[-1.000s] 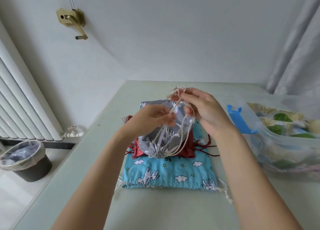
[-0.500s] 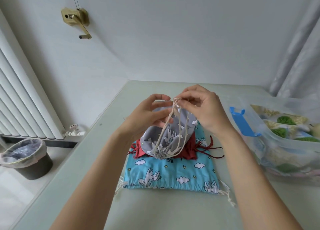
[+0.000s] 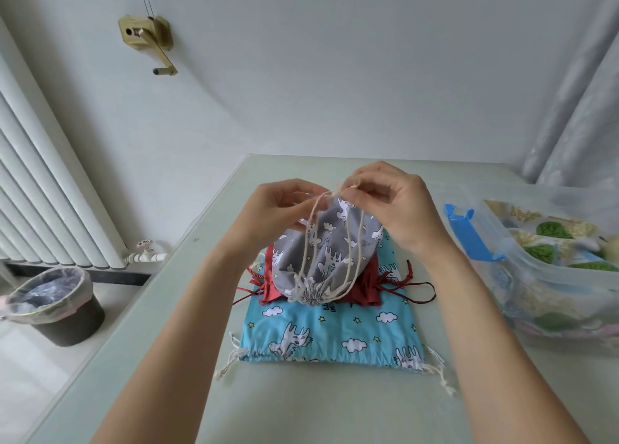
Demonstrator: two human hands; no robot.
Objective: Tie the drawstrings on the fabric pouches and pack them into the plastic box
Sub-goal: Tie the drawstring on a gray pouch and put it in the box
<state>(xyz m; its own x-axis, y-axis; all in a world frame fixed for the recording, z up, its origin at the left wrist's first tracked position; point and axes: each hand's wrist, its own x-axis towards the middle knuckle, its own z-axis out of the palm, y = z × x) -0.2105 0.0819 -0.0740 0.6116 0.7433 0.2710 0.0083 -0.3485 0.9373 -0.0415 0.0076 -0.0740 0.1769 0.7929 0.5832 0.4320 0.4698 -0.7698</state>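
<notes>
We pinch the cream drawstrings (image 3: 313,239) with both our left hand (image 3: 274,209) and right hand (image 3: 398,202), fingers curled, above the grey pouch (image 3: 330,246) mid-table (image 3: 435,175).

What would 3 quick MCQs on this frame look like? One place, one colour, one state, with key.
1. Where is the plastic box?
A. right side of the table
B. on the floor by the bin
C. under the blue pouch

2. What colour is the pouch between the grey and blue ones?
A. yellow
B. red
C. green

3. What state is the grey pouch's mouth in?
A. wide open
B. cinched shut
C. lying flat, unthreaded

Key:
1 A: the box sits at the right of the table.
2 B: a red pouch shows under the grey pouch, on the blue pouch.
3 B: the mouth is gathered, and the left hand and right hand pinch the cords.
</notes>
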